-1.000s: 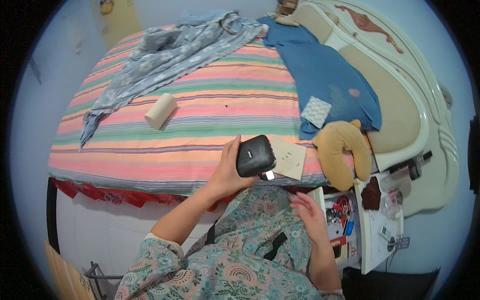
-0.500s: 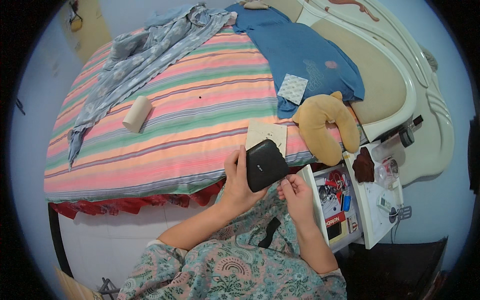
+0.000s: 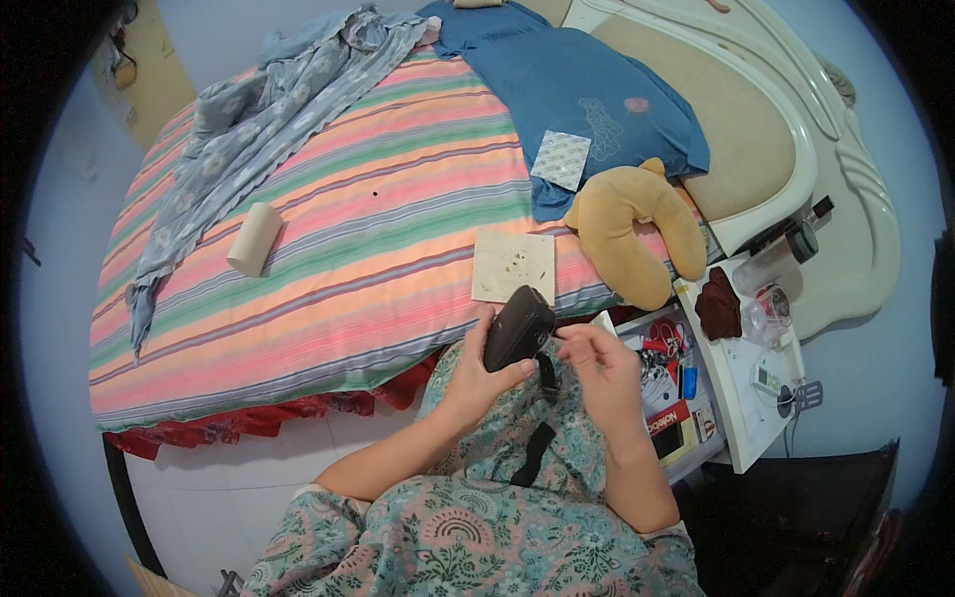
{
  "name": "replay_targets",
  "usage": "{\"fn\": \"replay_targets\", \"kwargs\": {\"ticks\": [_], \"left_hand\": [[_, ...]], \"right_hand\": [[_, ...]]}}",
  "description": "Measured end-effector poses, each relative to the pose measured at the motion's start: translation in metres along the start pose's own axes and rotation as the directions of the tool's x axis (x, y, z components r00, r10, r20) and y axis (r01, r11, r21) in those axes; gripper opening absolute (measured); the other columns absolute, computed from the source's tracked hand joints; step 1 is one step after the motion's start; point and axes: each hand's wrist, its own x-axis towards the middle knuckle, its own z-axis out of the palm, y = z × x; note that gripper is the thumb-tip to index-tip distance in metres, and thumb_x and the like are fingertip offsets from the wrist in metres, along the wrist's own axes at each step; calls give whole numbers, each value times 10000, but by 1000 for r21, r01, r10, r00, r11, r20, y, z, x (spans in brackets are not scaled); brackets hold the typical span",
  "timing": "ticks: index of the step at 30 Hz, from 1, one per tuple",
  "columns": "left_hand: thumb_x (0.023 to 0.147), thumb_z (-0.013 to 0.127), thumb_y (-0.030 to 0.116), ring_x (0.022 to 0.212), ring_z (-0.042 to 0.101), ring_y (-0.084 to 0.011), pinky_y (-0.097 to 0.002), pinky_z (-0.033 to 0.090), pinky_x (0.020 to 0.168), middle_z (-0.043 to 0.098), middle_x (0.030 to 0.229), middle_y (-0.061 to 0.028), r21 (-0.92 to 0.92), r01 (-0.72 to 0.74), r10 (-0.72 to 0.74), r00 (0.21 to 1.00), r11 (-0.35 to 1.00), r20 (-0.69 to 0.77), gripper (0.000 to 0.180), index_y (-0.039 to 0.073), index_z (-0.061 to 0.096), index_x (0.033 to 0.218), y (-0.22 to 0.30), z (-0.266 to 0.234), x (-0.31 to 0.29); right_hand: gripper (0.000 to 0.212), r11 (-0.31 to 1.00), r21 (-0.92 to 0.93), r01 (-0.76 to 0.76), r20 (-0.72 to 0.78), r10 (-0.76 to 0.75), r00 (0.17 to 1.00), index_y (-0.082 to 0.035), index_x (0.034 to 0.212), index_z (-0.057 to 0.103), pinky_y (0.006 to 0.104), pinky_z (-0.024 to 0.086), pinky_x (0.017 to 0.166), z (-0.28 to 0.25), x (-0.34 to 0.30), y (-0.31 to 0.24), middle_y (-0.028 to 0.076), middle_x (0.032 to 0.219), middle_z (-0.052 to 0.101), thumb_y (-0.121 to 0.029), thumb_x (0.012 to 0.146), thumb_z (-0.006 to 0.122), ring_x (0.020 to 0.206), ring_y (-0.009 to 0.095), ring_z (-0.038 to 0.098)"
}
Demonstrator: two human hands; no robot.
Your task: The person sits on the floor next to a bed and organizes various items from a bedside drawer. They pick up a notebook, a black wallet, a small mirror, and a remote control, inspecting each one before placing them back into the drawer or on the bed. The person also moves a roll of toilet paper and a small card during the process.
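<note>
A black case (image 3: 518, 326) with rounded corners is in my left hand (image 3: 472, 386), fingers behind it and thumb along its near edge. It is tilted so its thick side shows. My right hand (image 3: 607, 376) is raised just right of the case, fingers curled and thumb and forefinger pressed together. Whatever sits between those fingertips, if anything, is too small to make out. On my patterned clothing lie a black strip (image 3: 535, 454) and another dark strip (image 3: 547, 376) just below the case. Beyond the case, a cream square sheet (image 3: 497, 267) with dark specks rests on the bed edge.
An open drawer (image 3: 605, 320) at my right holds cables, a red box (image 3: 668, 418) and small items. Above it, a white nightstand top (image 3: 746, 438) carries a brown cloth (image 3: 718, 304) and a clear jar (image 3: 768, 267). A tan neck pillow (image 3: 622, 234) and a paper roll (image 3: 255, 240) lie on the striped bed.
The black case has turned from showing its broad face to showing its thick side. My right hand has moved slightly up and right. The whole view has shifted a little.
</note>
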Motion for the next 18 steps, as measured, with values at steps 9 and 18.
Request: {"fn": "replay_targets", "kwargs": {"ticks": [9, 18], "left_hand": [[800, 629, 342, 1122, 478, -194, -358, 383, 964, 463, 1247, -78, -386, 287, -148, 924, 877, 353, 679, 43, 349, 1342, 28, 7, -4], [817, 604, 378, 1206, 426, -229, -400, 301, 1033, 433, 1307, -75, -347, 362, -208, 889, 865, 408, 718, 85, 286, 1390, 18, 6, -7]], "right_hand": [[683, 995, -84, 60, 228, -39, 973, 36, 1388, 248, 384, 287, 1047, 9, -25, 27, 229, 1384, 327, -211, 864, 609, 1280, 325, 350], [786, 993, 82, -81, 226, 61, 972, 33, 1409, 181, 359, 360, 998, 15, -25, 19, 208, 1362, 355, -258, 847, 646, 1228, 279, 412]]}}
